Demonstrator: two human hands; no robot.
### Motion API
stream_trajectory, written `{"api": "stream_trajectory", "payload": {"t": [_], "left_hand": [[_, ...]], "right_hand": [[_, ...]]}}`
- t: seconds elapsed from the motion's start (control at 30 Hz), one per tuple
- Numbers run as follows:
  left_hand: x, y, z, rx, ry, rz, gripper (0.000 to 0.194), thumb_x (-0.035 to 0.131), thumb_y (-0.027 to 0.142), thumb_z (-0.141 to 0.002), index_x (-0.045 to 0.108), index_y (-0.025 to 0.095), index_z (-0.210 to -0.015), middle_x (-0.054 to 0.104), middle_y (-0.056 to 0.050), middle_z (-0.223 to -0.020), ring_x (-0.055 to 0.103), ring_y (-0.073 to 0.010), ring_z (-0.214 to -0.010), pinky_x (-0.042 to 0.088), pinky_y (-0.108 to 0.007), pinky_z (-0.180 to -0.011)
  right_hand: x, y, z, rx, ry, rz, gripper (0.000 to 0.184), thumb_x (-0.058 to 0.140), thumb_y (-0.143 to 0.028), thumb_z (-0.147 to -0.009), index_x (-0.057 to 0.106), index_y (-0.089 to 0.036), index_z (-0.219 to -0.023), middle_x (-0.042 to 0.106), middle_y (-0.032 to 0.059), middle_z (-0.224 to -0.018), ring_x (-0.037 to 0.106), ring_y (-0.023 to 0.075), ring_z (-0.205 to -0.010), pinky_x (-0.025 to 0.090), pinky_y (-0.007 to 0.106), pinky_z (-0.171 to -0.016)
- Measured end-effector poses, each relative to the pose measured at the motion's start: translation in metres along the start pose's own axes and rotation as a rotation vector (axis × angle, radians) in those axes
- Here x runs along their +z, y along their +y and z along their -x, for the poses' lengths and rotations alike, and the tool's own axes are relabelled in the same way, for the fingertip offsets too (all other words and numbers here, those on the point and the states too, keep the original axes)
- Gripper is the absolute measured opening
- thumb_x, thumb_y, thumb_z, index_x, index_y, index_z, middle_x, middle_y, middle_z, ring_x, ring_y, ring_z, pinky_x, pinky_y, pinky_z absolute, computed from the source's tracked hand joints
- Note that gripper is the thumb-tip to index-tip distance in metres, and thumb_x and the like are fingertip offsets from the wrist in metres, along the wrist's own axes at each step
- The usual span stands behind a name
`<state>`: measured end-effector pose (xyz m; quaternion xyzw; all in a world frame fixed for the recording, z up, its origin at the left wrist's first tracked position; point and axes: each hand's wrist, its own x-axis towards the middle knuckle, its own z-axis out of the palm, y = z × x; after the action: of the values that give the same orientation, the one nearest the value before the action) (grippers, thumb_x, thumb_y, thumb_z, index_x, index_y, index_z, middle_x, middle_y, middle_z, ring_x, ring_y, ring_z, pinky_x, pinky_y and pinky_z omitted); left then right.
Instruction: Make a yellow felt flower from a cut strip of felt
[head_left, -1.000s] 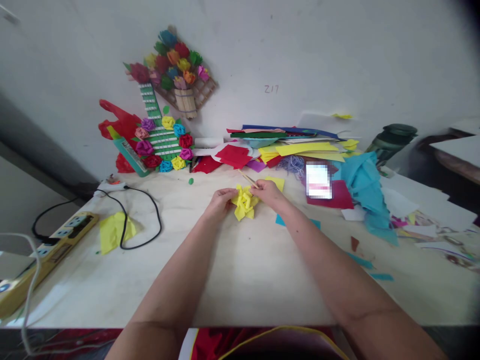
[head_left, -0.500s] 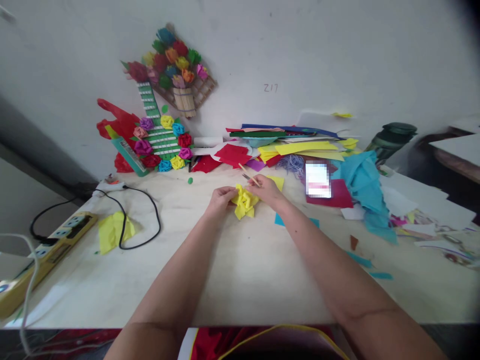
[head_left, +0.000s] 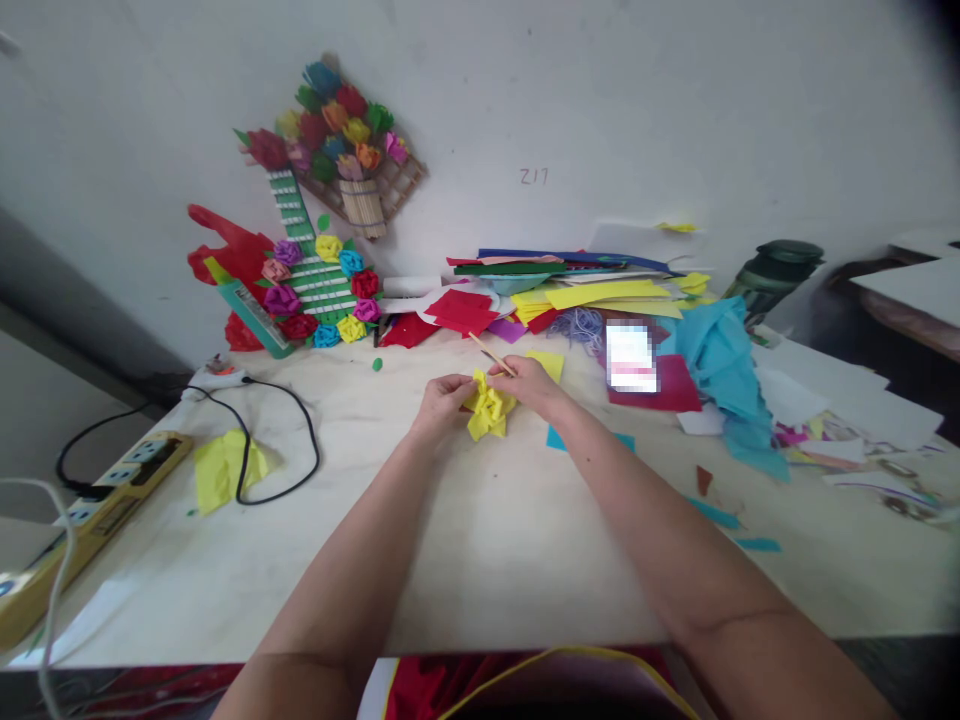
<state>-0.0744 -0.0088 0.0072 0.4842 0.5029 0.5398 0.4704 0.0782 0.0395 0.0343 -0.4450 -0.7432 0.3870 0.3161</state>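
The left hand (head_left: 444, 402) is pinching the left edge of a yellow paper flower (head_left: 491, 412) between thumb and fingers, its grip narrow. The right hand (head_left: 527, 384) is holding a thin wooden stick (head_left: 482, 346), which is slanting up and to the left, and its fingertips are meeting the flower's upper right side. A small dark tip is showing beside the stick, too small to make out. The flower is sitting between the two hands, above the middle of the tabletop (head_left: 480, 560); whether it is touching the surface, I cannot tell.

Just beyond the right hand, a yellow paper piece (head_left: 551, 364) is lying flat, and a blue paper piece (head_left: 622, 441) is lying partly beneath the right forearm. Farther right, a pixelated bright rectangle (head_left: 631, 358) is resting on a dark red sheet (head_left: 681, 388), with crumpled blue paper (head_left: 724, 350) lying beside it. Behind the hands, a stack of coloured paper (head_left: 600, 292) is lying near the wall. To the left, a green flower-trimmed craft piece (head_left: 324, 285) is leaning near a glue bottle (head_left: 255, 318), while a black cable (head_left: 316, 450) is looping across a yellow sheet (head_left: 217, 472) near a power strip (head_left: 112, 515).
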Motion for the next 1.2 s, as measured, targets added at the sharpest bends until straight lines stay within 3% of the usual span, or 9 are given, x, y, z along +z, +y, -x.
{"api": "stream_trajectory", "payload": {"t": [0.53, 0.83, 1.2], "left_hand": [[0.004, 0.002, 0.004, 0.065, -0.032, 0.008, 0.026, 0.06, 0.036, -0.06, 0.063, 0.012, -0.069, 0.059, -0.003, -0.059, 0.05, -0.0101, -0.052, 0.037, -0.022, -0.051], [0.006, 0.005, 0.007, -0.087, -0.068, 0.195, 0.024, 0.065, 0.032, -0.056, 0.061, 0.014, -0.072, 0.06, -0.002, -0.062, 0.054, -0.012, -0.052, 0.039, -0.023, -0.051], [0.003, 0.006, 0.007, -0.087, -0.081, 0.15, 0.023, 0.064, 0.029, -0.056, 0.062, 0.012, -0.072, 0.062, -0.004, -0.065, 0.056, -0.0131, -0.056, 0.042, -0.025, -0.056]], "right_hand": [[-0.001, -0.005, 0.001, 0.067, -0.003, -0.041, 0.018, 0.052, -0.024, -0.055, 0.06, -0.014, -0.068, 0.05, -0.0021, -0.055, 0.043, 0.008, -0.052, 0.032, 0.019, -0.049], [-0.002, 0.001, 0.002, 0.159, -0.035, -0.229, 0.013, 0.056, -0.024, -0.052, 0.054, -0.013, -0.058, 0.043, -0.0046, -0.049, 0.036, 0.0055, -0.047, 0.028, 0.02, -0.046], [0.0, 0.005, -0.001, 0.16, -0.014, -0.276, 0.012, 0.056, -0.024, -0.052, 0.053, -0.013, -0.058, 0.042, -0.005, -0.046, 0.036, 0.0053, -0.044, 0.029, 0.02, -0.046]]}}
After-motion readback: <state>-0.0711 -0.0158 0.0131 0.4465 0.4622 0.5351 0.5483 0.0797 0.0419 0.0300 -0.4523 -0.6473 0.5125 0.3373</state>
